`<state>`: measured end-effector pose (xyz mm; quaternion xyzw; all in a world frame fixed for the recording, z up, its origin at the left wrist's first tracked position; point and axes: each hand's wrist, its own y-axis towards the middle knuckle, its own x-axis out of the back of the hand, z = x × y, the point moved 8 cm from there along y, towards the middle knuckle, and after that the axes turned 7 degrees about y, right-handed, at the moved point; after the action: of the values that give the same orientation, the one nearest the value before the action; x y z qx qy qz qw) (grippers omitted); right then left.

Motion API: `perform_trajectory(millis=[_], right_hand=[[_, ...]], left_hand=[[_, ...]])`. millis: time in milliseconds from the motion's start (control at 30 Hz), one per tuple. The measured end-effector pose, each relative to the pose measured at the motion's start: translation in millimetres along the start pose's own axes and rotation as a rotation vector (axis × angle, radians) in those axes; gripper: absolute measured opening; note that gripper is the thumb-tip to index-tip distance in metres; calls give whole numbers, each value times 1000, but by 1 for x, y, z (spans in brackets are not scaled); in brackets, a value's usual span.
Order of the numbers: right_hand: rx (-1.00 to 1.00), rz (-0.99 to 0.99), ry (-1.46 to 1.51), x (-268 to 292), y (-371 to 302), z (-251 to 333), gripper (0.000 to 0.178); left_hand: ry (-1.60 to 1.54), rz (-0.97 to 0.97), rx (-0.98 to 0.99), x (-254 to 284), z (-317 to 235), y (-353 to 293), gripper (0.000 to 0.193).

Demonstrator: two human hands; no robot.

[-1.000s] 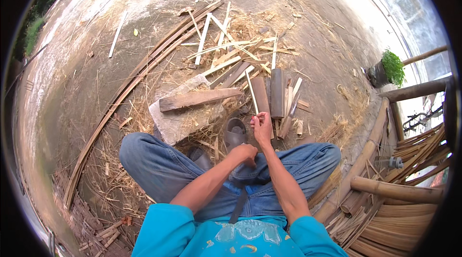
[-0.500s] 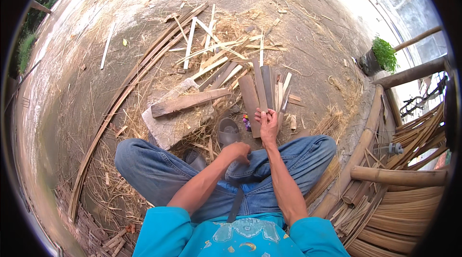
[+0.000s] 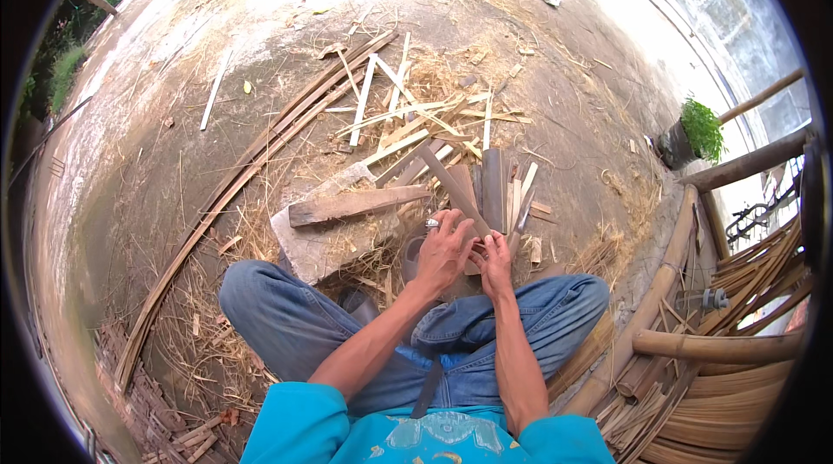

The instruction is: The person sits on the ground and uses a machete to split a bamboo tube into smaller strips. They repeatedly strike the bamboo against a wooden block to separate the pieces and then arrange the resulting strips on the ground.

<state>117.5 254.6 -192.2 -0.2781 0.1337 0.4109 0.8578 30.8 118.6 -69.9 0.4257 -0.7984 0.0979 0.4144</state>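
Observation:
A flat dark brown bamboo strip (image 3: 455,186) slants up and to the left from my hands, above my crossed legs. My right hand (image 3: 496,266) pinches its lower end. Curled around the strip's lower part, my left hand (image 3: 445,249) wears a ring and meets the right hand's fingertips. Behind the strip, a wide dark bamboo slat (image 3: 493,190) and several pale narrow strips (image 3: 517,195) lie fanned on the ground. My left fingers hide part of the held strip.
A wooden block (image 3: 356,205) lies across a stone slab (image 3: 317,247) to the left. Pale bamboo offcuts (image 3: 425,121) are heaped beyond it. Long curved bamboo lengths (image 3: 252,160) stretch along the left. A bamboo frame (image 3: 664,282) and bundled strips (image 3: 737,394) stand right.
My left hand has risen from my lap to the strip and closed on it. The strip has tilted leftward in my right hand. The view has shifted slightly.

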Motion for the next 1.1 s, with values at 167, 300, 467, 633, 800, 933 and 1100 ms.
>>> perform_trajectory(millis=[167,300,467,633,800,933,1100], right_hand=[[-176,147,-70,-7,-4,-7,20],[-265,193,-32,-12,-7,-12,21],[-281,185,28,-6,-5,-9,23],[-209,29,67,5,-3,-7,37],[-203,-96,-8,13,-7,-15,52],[-193,-130,-170,15,-5,-22,47],[304,-320,-806,38,8,-2,22]], left_hand=[[308,-180,29,24,11,3,59],[393,-37,144,6,44,-3,53],[277,132,179,-1,53,-5,37],[224,140,208,-9,51,-10,30],[225,59,249,3,57,-5,30],[-43,-299,194,82,45,31,36],[-5,-626,165,235,26,53,40]])
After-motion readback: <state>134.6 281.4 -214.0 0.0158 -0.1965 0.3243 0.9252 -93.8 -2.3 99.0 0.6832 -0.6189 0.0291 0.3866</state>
